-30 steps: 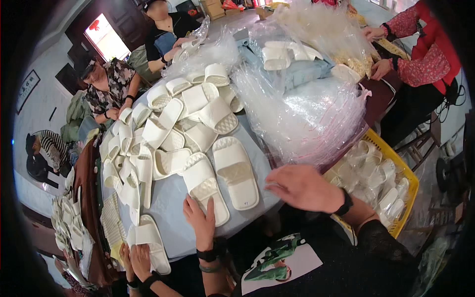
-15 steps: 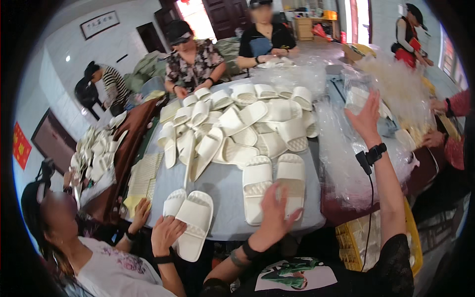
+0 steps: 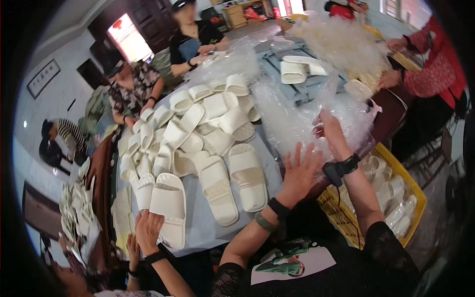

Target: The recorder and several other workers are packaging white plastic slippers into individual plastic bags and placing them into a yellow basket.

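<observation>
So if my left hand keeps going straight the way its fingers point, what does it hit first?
Probably the heap of clear plastic bags: your left hand points up and away at it, though depth is hard to judge.

We see a heap of clear crinkled plastic bags (image 3: pixel 316 114) under our right hand (image 3: pixel 330 132), bunched and glossy. Just left of our spread left hand (image 3: pixel 298 173), a pair of cream foam slippers (image 3: pixel 232 185) lies flat, soles down.
</observation>
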### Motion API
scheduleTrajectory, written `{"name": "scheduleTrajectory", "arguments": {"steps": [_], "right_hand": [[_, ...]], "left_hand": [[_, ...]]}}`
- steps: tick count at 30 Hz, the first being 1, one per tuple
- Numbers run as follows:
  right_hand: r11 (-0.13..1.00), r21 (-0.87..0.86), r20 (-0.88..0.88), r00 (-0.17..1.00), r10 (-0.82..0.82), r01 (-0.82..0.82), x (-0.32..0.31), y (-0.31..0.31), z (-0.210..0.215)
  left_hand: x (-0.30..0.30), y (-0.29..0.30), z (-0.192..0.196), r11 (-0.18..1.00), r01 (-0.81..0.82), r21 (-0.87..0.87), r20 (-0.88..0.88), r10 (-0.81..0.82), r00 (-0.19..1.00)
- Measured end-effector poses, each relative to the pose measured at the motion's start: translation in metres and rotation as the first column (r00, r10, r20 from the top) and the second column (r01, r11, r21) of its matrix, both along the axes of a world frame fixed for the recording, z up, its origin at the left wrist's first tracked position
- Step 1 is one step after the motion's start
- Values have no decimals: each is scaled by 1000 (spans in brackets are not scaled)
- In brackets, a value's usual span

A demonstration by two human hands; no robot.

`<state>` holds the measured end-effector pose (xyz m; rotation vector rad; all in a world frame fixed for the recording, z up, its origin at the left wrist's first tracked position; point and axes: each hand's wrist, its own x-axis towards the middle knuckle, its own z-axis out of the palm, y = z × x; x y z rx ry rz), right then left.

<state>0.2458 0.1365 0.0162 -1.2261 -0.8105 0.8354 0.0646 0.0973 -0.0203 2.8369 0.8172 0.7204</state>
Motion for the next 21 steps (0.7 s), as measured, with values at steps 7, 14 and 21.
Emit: {"name": "scheduleTrajectory", "arguments": {"steps": [7,14,21], "right_hand": [[938,151,-318,914,-252,312,-52,-101,-13],[940,332,-178,984,-19,78,-97,-157,-87],[849,489,810,465,-356,-202,-80,-135,-60]], "left_hand": [[7,2,-20,998,1,-65,-124,-9,992],[-54,10,-2,929,113,-353,97,-84,992],[-80,-56,56,888,346,-303,566,-124,815]]}}
